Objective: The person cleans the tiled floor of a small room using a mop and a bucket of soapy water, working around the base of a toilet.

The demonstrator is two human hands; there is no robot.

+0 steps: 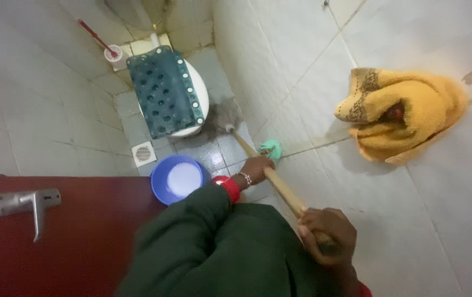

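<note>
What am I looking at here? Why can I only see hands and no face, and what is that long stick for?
The camera sits on a person's head and looks down, so you see only their arms and hands. There is just this one picture. They stand in a small tiled bathroom. Both hands grip a long wooden stick: the left hand further down, the right hand near the top. At the far end is a grey mop head, on the floor beside the white toilet, which has a dark green cover. A blue basin stands on the floor. A red toilet brush stands in the corner, and a yellow towel hangs on the wall. The red door is at the left.
</note>
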